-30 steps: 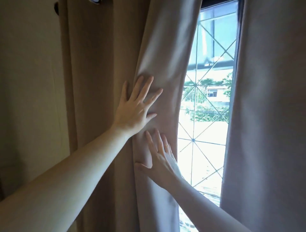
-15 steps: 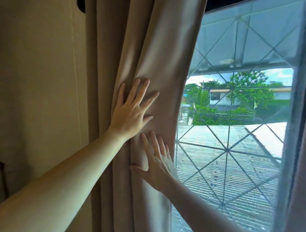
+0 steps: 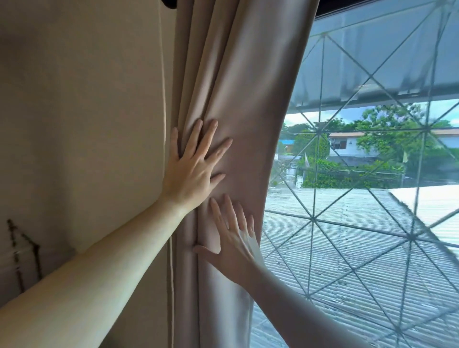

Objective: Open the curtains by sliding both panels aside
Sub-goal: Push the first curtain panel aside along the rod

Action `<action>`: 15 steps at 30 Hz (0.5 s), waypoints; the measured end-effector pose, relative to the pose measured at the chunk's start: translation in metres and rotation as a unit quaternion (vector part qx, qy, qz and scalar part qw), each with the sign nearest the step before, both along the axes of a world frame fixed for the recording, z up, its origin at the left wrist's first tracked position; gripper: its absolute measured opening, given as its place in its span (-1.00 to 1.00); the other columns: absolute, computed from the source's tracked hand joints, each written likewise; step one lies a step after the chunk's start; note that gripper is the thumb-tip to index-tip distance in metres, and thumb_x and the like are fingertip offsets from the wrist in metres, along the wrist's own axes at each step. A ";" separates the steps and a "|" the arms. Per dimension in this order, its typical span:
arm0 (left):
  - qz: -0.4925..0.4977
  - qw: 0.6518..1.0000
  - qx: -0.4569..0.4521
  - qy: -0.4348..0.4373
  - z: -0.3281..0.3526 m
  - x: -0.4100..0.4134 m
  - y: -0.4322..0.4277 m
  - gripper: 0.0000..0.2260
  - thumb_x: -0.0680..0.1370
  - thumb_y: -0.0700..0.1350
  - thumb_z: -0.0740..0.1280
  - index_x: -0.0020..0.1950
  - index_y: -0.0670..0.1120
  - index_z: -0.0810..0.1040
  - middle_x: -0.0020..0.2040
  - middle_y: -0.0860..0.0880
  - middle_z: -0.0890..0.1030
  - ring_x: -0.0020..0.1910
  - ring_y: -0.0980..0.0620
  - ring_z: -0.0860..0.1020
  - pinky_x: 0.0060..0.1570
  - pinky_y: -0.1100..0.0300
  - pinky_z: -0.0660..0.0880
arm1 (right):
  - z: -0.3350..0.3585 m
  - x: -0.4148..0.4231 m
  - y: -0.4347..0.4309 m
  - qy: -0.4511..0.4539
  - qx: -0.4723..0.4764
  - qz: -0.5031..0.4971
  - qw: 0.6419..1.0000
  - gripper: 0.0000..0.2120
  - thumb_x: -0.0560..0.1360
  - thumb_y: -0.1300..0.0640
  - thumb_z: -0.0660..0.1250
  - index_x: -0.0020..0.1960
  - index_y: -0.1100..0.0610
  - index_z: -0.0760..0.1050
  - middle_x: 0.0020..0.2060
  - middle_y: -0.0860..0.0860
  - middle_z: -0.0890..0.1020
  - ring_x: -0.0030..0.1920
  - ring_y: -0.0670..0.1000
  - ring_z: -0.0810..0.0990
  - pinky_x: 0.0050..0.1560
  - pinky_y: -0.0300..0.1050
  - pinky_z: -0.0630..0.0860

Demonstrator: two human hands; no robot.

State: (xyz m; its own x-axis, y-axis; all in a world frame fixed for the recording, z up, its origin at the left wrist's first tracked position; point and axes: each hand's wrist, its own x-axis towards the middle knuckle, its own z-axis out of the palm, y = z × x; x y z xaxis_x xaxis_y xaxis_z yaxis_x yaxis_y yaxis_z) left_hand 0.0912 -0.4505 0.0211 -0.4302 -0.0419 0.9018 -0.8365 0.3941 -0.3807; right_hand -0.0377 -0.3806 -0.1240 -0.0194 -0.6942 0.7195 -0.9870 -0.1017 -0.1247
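Both hands laid flat on the left curtain panel [image 3: 238,104], palms against the cloth, fingers spread and straight, gripping nothing. Left hand [image 3: 192,166] higher, fingertips sunk into a deep fold where the pleats bunch. Right hand [image 3: 232,241] just below, thumb stuck out leftward, little-finger side at the panel's window-side edge, with a pale lining showing there.

Panel gathered into several tight vertical pleats, pushed up against the wall [image 3: 82,124] at the left side of the window [image 3: 360,198]. Smooth, matte beige-taupe fabric, heavy-looking, bowing outward to the right at hand height. Dark rod end [image 3: 170,3] just visible at the top edge, above the pleats.

Plain cream wall to the left, with a thin vertical seam or cord line running down beside the curtain, and a dark thin hanging object [image 3: 22,251] low on the left, too blurred to identify.

Glass uncovered to the right of the panel, crossed by a metal grille [image 3: 315,218] of thin bars forming triangles and diamonds. Beyond it, corrugated roofing, green trees and a pale two-storey house [image 3: 347,146]. No readable writing anywhere.
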 end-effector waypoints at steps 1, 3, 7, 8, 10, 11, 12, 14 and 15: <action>0.001 1.000 0.002 0.000 0.000 0.004 -0.006 -0.22 0.64 0.32 0.36 0.80 0.21 0.14 0.84 -0.07 -0.02 0.83 -0.22 -0.01 0.71 -0.48 0.01 | 0.000 0.002 -0.006 0.000 0.000 0.002 1.000 0.06 0.50 -0.54 0.21 0.76 -0.14 -0.21 0.78 0.09 -0.06 0.72 0.27 0.01 0.63 0.41 0.11; 0.002 1.000 0.006 0.004 -0.001 0.009 -0.016 -0.23 0.65 0.32 0.36 0.80 0.21 0.14 0.84 -0.07 -0.02 0.83 -0.22 -0.01 0.72 -0.47 0.02 | 0.000 0.006 -0.017 0.002 0.005 0.005 1.000 0.05 0.51 -0.54 0.21 0.76 -0.15 -0.23 0.78 0.09 -0.08 0.73 0.26 -0.02 0.63 0.39 0.08; 0.012 1.000 0.015 0.013 -0.003 0.019 -0.037 -0.23 0.66 0.31 0.35 0.80 0.21 0.11 0.85 -0.06 -0.06 0.83 -0.21 -0.03 0.74 -0.43 0.02 | -0.001 0.015 -0.041 0.010 0.007 0.016 1.000 0.04 0.52 -0.53 0.20 0.76 -0.15 -0.24 0.78 0.09 -0.10 0.73 0.27 -0.03 0.65 0.38 0.07; 0.014 1.000 0.015 0.016 -0.003 0.022 -0.043 -0.23 0.67 0.31 0.34 0.80 0.21 0.10 0.85 -0.06 -0.06 0.83 -0.21 -0.03 0.74 -0.43 0.03 | -0.001 0.017 -0.047 0.013 0.008 0.020 1.000 0.03 0.52 -0.52 0.20 0.76 -0.15 -0.24 0.78 0.09 -0.10 0.73 0.28 -0.02 0.65 0.37 0.08; 0.019 0.999 0.017 0.020 -0.003 0.026 -0.053 -0.24 0.67 0.30 0.33 0.81 0.21 0.09 0.85 -0.06 -0.06 0.83 -0.21 -0.03 0.74 -0.41 0.06 | -0.002 0.019 -0.059 0.018 0.006 0.029 0.999 0.03 0.52 -0.52 0.20 0.76 -0.14 -0.22 0.78 0.11 -0.07 0.72 0.29 0.01 0.64 0.37 0.11; 0.023 0.999 0.018 0.021 -0.003 0.028 -0.057 -0.24 0.68 0.30 0.33 0.81 0.21 0.09 0.85 -0.06 -0.06 0.83 -0.21 -0.03 0.74 -0.39 0.07 | -0.002 0.021 -0.066 0.021 0.005 0.032 0.999 0.02 0.53 -0.52 0.20 0.76 -0.13 -0.21 0.78 0.12 -0.05 0.72 0.30 0.02 0.63 0.38 0.13; 0.026 0.999 0.017 0.022 -0.003 0.030 -0.060 -0.25 0.68 0.30 0.33 0.81 0.20 0.09 0.85 -0.06 -0.06 0.83 -0.21 -0.03 0.74 -0.38 0.08 | -0.003 0.022 -0.072 0.025 0.005 0.034 0.999 0.02 0.53 -0.52 0.19 0.77 -0.11 -0.20 0.77 0.13 -0.04 0.72 0.30 0.03 0.62 0.39 0.15; 0.029 0.999 0.018 0.025 -0.003 0.034 -0.067 -0.25 0.69 0.28 0.34 0.81 0.20 0.10 0.85 -0.07 -0.06 0.83 -0.20 -0.03 0.75 -0.35 0.08 | -0.002 0.027 -0.083 0.031 0.003 0.036 0.999 0.01 0.54 -0.51 0.19 0.77 -0.09 -0.16 0.77 0.13 -0.03 0.72 0.29 0.03 0.60 0.43 0.15; 0.029 0.999 0.022 0.025 -0.002 0.036 -0.070 -0.26 0.69 0.26 0.34 0.81 0.20 0.10 0.85 -0.06 -0.06 0.83 -0.20 -0.04 0.75 -0.34 0.09 | -0.002 0.030 -0.087 0.032 0.002 0.037 0.999 0.00 0.54 -0.49 0.20 0.77 -0.08 -0.15 0.77 0.13 -0.04 0.72 0.28 0.01 0.60 0.46 0.12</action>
State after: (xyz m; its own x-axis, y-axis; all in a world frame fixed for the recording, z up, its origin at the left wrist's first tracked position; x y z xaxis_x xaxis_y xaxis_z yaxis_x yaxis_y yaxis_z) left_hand 0.1267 -0.5203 0.0188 -0.3807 -0.1061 0.9186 -0.8756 0.3608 -0.3212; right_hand -0.0080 -0.4674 -0.1256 0.0791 -0.6943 0.7153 -0.9826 -0.1752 -0.0614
